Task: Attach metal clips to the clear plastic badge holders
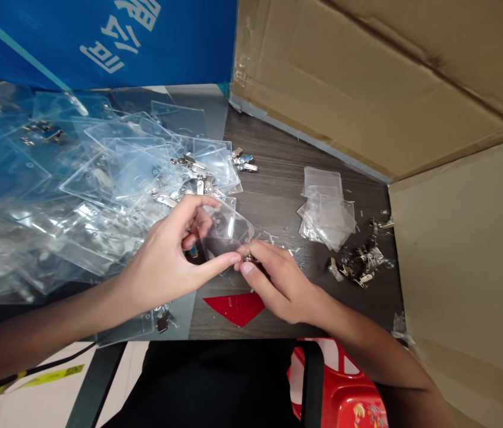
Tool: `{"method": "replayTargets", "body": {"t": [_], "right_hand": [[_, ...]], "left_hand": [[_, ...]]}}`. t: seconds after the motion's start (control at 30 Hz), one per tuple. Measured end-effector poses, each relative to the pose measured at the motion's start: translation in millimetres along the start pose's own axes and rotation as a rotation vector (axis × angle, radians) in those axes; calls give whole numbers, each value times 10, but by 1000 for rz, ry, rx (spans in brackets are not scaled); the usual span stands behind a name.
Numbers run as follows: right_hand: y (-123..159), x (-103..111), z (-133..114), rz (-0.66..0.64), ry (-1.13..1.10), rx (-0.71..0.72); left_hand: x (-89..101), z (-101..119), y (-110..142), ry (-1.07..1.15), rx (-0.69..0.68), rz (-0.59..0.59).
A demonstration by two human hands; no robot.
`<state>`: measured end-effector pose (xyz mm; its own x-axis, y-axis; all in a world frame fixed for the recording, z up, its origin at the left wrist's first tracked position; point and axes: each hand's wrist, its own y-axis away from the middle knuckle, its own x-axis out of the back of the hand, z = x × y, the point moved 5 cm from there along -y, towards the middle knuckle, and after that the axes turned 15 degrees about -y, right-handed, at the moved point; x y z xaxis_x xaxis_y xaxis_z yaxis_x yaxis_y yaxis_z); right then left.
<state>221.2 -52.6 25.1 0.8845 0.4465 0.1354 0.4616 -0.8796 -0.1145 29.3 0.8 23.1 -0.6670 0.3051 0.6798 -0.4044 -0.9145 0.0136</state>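
Between my hands is a clear plastic badge holder (227, 229), tilted above the dark table. My left hand (180, 246) curls round it, with the index finger at the far edge and the thumb at the near corner. My right hand (280, 279) pinches a small metal badge clip (250, 258) at that same corner, close to the left thumb tip. The fingers partly hide the clip, so I cannot tell whether it is fastened to the holder. A red piece of sheet (236, 308) lies on the table just below the hands.
Many clear badge holders with metal clips are heaped in a pile (131, 154) at left. Right of centre lies a small stack of clear sleeves (327, 214), near loose metal clips (362, 264). Cardboard walls (323, 77) border the table, and a red stool (354, 398) stands below.
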Motion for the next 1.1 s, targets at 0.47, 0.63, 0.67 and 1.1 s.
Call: {"method": "replayTargets", "body": {"t": [0.47, 0.63, 0.67, 1.1], "right_hand": [[-6, 3, 40, -22, 109, -28], [-9, -4, 50, -8, 135, -22], [-7, -6, 52, -5, 138, -26], [-3, -11, 67, -9, 189, 38]], "left_hand": [[27, 26, 15, -120, -71, 72], [31, 20, 15, -139, -65, 88], [30, 17, 16, -140, -65, 89], [26, 26, 24, -130, -35, 83]]}}
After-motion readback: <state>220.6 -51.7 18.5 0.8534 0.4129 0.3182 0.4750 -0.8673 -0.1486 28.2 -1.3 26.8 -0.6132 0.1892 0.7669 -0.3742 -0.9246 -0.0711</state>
